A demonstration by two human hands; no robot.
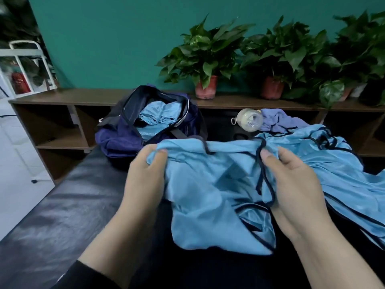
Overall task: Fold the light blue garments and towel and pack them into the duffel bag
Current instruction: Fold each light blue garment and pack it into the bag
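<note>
A light blue garment (208, 184) with dark piping and a dark drawstring lies bunched on the black padded bench (62, 205) in front of me. My left hand (145, 176) grips its upper left edge. My right hand (291, 180) holds its right side near the drawstring. A second light blue garment (333, 163) spreads out to the right. The navy duffel bag (120, 138) stands open at the bench's far end, with folded light blue cloth (160, 115) inside. A lavender-blue towel (279, 119) lies crumpled behind the garments.
A clear plastic bottle (250, 119) lies on its side beside the towel. A low brown shelf (62, 99) runs along the teal wall and carries potted plants (206, 59). White floor lies to the left of the bench.
</note>
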